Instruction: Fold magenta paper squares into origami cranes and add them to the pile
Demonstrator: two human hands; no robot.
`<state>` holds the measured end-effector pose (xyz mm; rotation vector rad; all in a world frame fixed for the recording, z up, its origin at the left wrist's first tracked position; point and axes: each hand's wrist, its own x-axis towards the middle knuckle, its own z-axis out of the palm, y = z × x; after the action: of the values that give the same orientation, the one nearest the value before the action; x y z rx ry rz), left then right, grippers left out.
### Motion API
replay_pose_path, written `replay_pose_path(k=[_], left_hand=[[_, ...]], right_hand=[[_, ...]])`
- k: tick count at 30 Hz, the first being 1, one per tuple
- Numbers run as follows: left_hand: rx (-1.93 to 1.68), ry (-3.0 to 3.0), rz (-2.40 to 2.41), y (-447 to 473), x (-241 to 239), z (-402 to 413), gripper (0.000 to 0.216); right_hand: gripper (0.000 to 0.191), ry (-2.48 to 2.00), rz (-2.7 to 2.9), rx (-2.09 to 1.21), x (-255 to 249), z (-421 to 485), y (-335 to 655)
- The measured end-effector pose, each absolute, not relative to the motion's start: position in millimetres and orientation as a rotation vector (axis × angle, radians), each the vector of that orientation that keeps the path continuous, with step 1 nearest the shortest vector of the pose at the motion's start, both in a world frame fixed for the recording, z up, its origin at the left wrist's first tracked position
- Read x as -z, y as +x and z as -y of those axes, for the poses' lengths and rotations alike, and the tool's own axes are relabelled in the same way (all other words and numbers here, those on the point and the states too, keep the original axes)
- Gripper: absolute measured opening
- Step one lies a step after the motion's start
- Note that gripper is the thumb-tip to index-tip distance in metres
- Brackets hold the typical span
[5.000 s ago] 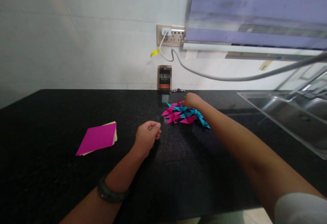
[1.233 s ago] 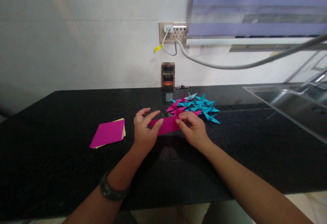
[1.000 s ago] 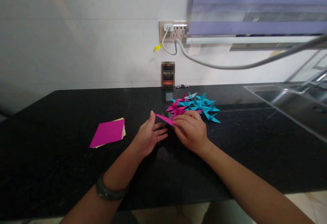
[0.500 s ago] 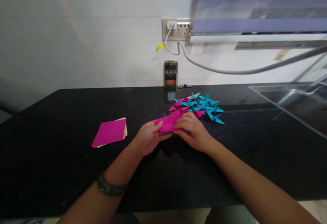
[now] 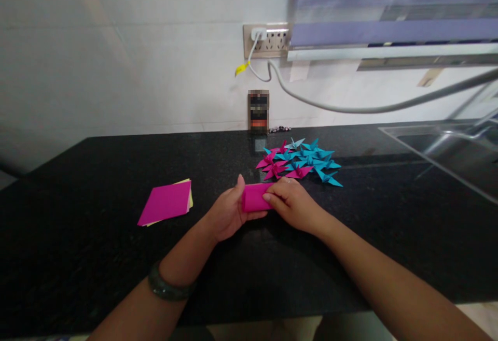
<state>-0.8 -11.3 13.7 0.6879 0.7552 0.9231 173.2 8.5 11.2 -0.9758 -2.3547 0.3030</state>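
A folded sheet of bright pink origami paper (image 5: 256, 198) is between my two hands over the dark counter. My left hand (image 5: 229, 211) supports its left end from below, with the thumb raised off the paper and the fingers under it. The thumb and fingers of my right hand (image 5: 293, 203) pinch the right end, hiding that part. Just behind the hands lies a cluster of folded paper cranes, some pink like this pink crane (image 5: 275, 170) and several blue like this blue crane (image 5: 328, 178). A stack of square paper (image 5: 165, 202), pink on top with yellow below, lies to the left.
A small dark blurred-out object (image 5: 259, 112) stands against the wall, a beaded string (image 5: 280, 129) beside it. Above, a white plug and grey cable (image 5: 330, 107) run from a wall socket (image 5: 266, 41). A sink (image 5: 459, 149) is set into the black counter (image 5: 97, 258) at right.
My left thumb has lifted off the paper. The paper now looks narrower and has tilted and shifted slightly toward me, with my right thumb now on top of it.
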Motion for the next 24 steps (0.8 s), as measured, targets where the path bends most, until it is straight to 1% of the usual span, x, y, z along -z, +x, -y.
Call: replay_pose_path(k=[3, 10, 16, 24], left_hand=[[-0.933, 0.78, -0.732, -0.8, -8.5, 12.1, 0.031], [-0.934, 0.842, -0.775, 2.4, -2.8, 13.3, 0.026], [-0.913, 0.829, -0.811, 3.8, -4.5, 13.7, 0.026], [-0.926, 0.799, -0.823, 4.8, -4.5, 13.5, 0.021]], right_hand=[[0.024, -1.007, 2.31, -0.297, -11.1, -8.9, 172.6], [0.02, -1.037, 2.232, -0.282, -6.9, -9.7, 171.5], [0.018, -1.037, 2.211, -0.276, -4.0, -10.4, 171.5], [0.019, -1.043, 2.204, -0.277, -4.4, -10.0, 171.1]])
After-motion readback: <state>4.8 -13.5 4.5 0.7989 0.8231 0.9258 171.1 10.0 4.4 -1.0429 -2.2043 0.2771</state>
